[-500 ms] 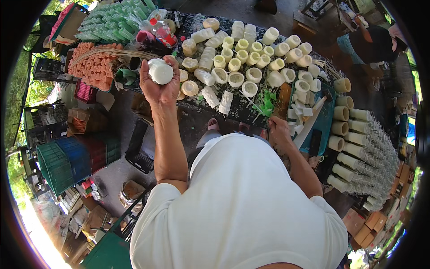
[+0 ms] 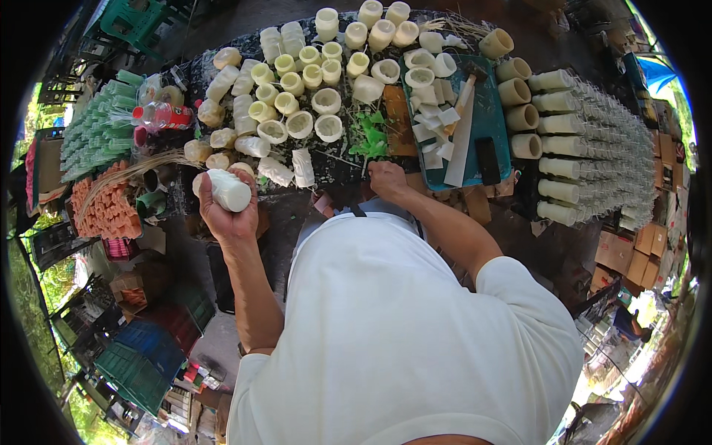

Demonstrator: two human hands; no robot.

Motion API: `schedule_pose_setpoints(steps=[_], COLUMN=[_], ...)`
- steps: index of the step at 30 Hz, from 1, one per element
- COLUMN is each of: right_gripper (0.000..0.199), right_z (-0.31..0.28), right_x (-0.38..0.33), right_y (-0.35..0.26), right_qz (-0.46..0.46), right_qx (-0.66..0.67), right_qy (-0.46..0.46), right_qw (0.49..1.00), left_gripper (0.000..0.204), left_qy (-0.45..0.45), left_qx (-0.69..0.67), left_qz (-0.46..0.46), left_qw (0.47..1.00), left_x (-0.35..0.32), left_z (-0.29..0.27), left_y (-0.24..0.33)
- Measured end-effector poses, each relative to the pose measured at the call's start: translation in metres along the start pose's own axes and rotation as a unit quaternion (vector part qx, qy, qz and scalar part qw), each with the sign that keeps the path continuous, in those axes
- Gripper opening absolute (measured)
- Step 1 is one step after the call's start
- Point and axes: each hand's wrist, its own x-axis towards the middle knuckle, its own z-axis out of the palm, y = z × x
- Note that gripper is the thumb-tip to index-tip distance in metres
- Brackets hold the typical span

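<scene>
A white, pillar-shaped wax candle [image 2: 229, 190] rests in my left hand [image 2: 236, 221], with the fingers curled around its sides. That hand is raised near the front left of the table. My right hand [image 2: 387, 179] is closed at the table's front edge, just below some bright green leafy scraps [image 2: 369, 135]. Whatever its fingers may hold is hidden. Between the two hands lie two white candles with ridged sides, one of them a twisted-looking candle [image 2: 302, 167]. Behind them stand several pale yellow hollow wax cups [image 2: 299, 124].
A teal tray [image 2: 486, 111] holds white blocks, a hammer [image 2: 466, 93] and a dark flat object. Right of it are tan cylinders [image 2: 525, 146] and rows of pale cylinders [image 2: 558, 169]. Left are a red-labelled bottle [image 2: 163, 116], orange pieces [image 2: 104, 200] and green pieces [image 2: 104, 122].
The view has swung, so the table appears shifted left. My left hand has lowered and tilted the candle, showing more of its side. My right hand stays closed at the table edge.
</scene>
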Motion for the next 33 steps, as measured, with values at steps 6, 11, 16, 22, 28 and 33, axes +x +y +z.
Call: schedule_pose_setpoints(steps=[6,11,16,22,28,33], right_gripper=[0.011,0.014,0.016,0.022,0.025,0.023], right_z=[0.01,0.006,-0.003,-0.01,-0.037,-0.058], right_x=[0.036,0.072,0.095,0.093,0.067,0.045], right_y=[0.002,0.068,0.086,0.068,0.07,0.062], right_qz=[-0.122,-0.046,0.102,0.107,0.229,0.201], right_qx=[-0.057,-0.084,-0.089,-0.173,0.16,0.221], right_qy=[0.136,0.315,0.141,0.1,0.028,0.118], right_qw=[0.981,0.944,0.981,0.974,0.96,0.947], left_gripper=[0.043,0.043,0.042,0.04,0.04,0.039], left_qy=[0.02,0.038,0.057,0.063,0.065,0.068], left_qx=[0.041,0.04,0.055,0.061,0.064,0.096], left_qz=[-0.016,-0.03,-0.056,-0.098,-0.127,-0.134], left_qw=[0.999,0.998,0.995,0.991,0.988,0.984], left_x=[-0.001,-0.001,0.002,0.008,0.021,0.028], left_z=[-0.003,0.001,0.007,0.011,0.011,0.014], left_y=[-0.019,-0.029,-0.043,-0.061,-0.075,-0.087])
